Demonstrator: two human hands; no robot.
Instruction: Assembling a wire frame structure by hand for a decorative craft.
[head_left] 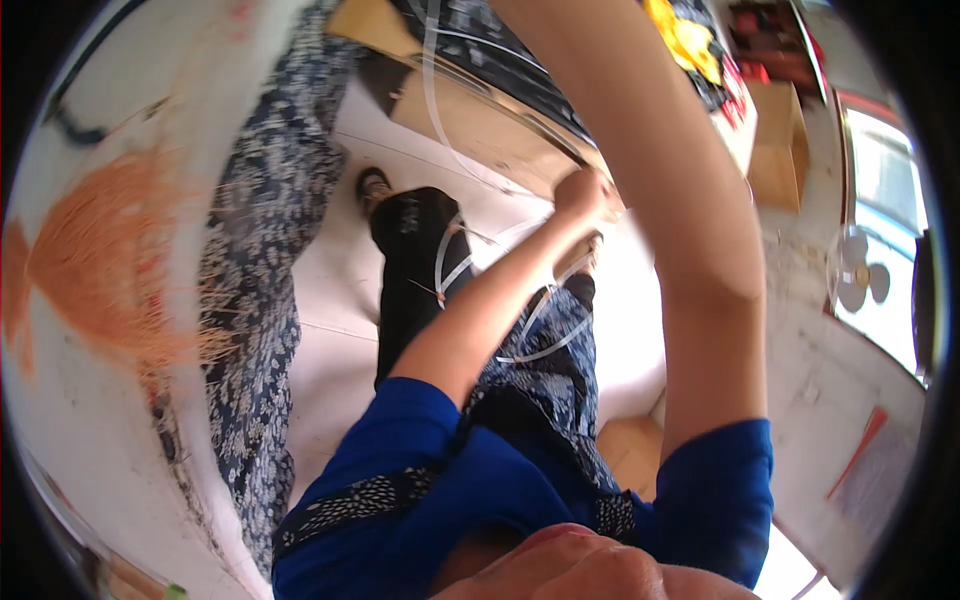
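My left hand (585, 197) is closed in a fist in the upper middle, beside the edge of the wooden worktop. A thin, pale plastic strip (431, 90) hangs from the top edge and curves down to this fist. More loops of the strip (545, 352) dangle below the hand, in front of my legs and patterned apron (545, 325). The grip itself is partly hidden. My right arm (700, 200) reaches up and out of the top edge, so the right hand is out of sight.
A wooden worktop edge (480, 120) with black material (490, 45) on it crosses the top. A patterned cloth (265, 230) hangs at left, by an orange broom-like bundle (110, 260). At right are a cardboard box (778, 140), a small fan (858, 270) and a window.
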